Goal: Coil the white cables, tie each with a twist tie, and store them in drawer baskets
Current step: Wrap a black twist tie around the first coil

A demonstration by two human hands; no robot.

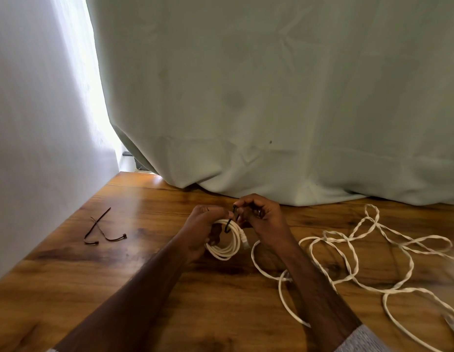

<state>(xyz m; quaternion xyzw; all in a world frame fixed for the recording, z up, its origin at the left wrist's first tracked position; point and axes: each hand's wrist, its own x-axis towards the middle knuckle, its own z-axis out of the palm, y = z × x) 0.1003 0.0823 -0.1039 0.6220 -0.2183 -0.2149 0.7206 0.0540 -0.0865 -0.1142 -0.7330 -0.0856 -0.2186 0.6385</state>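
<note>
Coiled white cable sits right in the middle of the action, a tidy bundle of several loops held just above the wooden counter, near its far edge. The left hand has its fingers curled through and around the coil, gripping it on the left side. The right hand is up beside it, fingertips pinching a dark twist tie that hooks down around the top of the coil; the tie's upper end pokes out between the two hands. Both hands are closed tight on their work and almost touching each other. A white plug end of the coil shows just under the right hand.

Off to the right, a loose white cable sprawls across the counter in big untidy loops, running under the right forearm and out toward the right edge of view. Over on the left, well apart from the hands, two spare twist ties lie crossed on the wood. Behind everything, a pale green curtain drapes down onto the back of the counter, with a white wall on the left. A grey sleeve shows at the bottom right.
</note>
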